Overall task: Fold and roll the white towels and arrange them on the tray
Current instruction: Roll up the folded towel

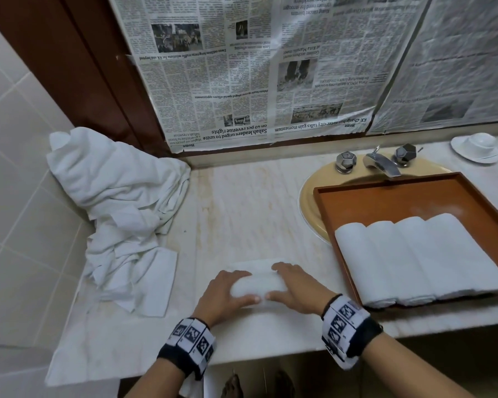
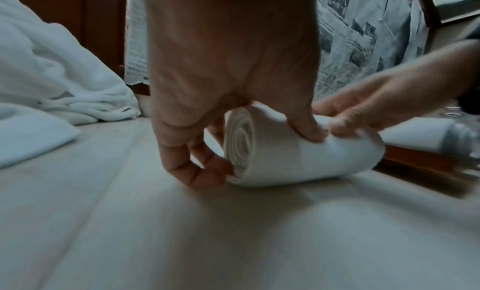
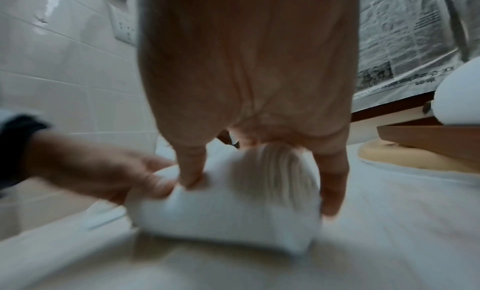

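A heap of unfolded white towels (image 1: 118,202) is slumping in the left corner of the bench (image 1: 242,208). Near the front edge, the left hand (image 1: 227,294) and right hand (image 1: 296,288) are lying side by side, thumbs nearly touching, both curling over the rolled towel (image 1: 259,285) that is sitting on the bench. To the right, the brown tray (image 1: 414,196) is resting over the sink (image 1: 308,202), carrying four rolled towels (image 1: 420,259) in a row.
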`<action>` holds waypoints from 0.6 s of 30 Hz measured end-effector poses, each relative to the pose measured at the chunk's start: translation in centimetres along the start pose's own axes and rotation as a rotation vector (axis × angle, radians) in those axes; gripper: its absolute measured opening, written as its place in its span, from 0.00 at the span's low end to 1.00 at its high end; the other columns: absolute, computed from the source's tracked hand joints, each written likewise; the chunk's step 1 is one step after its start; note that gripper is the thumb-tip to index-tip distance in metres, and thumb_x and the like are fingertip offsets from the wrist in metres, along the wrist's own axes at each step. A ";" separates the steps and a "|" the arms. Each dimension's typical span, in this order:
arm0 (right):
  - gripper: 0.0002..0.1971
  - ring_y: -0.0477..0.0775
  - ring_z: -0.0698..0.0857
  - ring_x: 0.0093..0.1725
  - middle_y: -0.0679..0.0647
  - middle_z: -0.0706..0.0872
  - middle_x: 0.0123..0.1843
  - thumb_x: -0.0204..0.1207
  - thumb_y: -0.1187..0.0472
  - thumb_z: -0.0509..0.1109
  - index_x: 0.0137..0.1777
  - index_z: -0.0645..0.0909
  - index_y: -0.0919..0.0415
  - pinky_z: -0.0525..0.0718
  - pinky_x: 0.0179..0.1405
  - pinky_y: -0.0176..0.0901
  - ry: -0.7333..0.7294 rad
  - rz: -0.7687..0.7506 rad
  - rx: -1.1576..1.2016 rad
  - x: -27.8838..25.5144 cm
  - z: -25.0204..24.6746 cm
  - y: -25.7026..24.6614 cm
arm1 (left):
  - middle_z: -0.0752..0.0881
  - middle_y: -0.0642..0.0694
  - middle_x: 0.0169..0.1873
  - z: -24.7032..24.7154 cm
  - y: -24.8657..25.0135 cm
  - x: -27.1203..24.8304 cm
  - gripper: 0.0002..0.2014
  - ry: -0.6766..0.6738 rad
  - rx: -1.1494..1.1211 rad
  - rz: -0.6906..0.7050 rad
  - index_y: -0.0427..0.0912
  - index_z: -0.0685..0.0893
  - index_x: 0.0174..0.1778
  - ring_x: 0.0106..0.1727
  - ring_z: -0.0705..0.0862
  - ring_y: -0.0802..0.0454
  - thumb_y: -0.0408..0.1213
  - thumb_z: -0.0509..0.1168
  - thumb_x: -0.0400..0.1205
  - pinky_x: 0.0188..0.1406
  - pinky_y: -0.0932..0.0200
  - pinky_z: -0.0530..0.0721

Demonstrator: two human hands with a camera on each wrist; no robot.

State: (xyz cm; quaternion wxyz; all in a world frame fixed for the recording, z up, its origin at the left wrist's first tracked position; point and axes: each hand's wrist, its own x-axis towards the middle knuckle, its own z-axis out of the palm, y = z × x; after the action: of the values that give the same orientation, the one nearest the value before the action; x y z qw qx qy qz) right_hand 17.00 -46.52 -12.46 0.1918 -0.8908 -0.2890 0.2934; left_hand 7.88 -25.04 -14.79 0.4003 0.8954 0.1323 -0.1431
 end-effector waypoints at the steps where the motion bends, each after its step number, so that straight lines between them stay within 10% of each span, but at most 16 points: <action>1: 0.35 0.55 0.70 0.73 0.51 0.70 0.75 0.77 0.38 0.68 0.78 0.64 0.54 0.74 0.69 0.53 0.096 -0.024 -0.062 -0.6 0.5 -0.1 | 0.78 0.57 0.62 -0.6 0.2 0.7 0.33 -0.042 0.019 -0.023 0.66 0.79 0.68 0.67 0.76 0.55 0.71 0.74 0.68 0.68 0.55 0.74; 8: 0.41 0.60 0.68 0.72 0.53 0.68 0.74 0.68 0.38 0.70 0.78 0.61 0.54 0.73 0.63 0.55 0.153 -0.054 -0.415 0.4 1.1 -0.1 | 0.64 0.49 0.79 -2.9 3.0 3.1 0.41 -0.181 0.156 -0.179 0.56 0.81 0.71 0.81 0.58 0.41 0.75 0.62 0.66 0.80 0.46 0.58; 13: 0.42 0.57 0.71 0.69 0.51 0.70 0.72 0.64 0.39 0.76 0.75 0.65 0.52 0.78 0.62 0.57 -0.019 0.024 -0.233 3.2 -1.6 -0.3 | 0.77 0.41 0.72 -3.4 3.6 4.1 0.53 -0.207 0.197 -0.174 0.56 0.72 0.78 0.71 0.77 0.40 0.85 0.49 0.61 0.73 0.43 0.74; 18: 0.44 0.55 0.69 0.68 0.51 0.71 0.68 0.62 0.37 0.79 0.75 0.66 0.52 0.80 0.61 0.58 -0.121 0.057 -0.219 3.1 -1.9 -0.2 | 0.82 0.49 0.62 -3.7 3.3 3.5 0.50 -0.363 0.272 -0.136 0.53 0.77 0.69 0.58 0.82 0.51 0.84 0.64 0.58 0.57 0.54 0.81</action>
State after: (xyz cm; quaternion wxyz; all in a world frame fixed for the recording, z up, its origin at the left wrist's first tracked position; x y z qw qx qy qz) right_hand 20.16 -44.76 -12.15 0.0672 -0.8950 -0.3050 0.3185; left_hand 12.83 -23.94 -11.44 0.2827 0.8897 0.0977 -0.3450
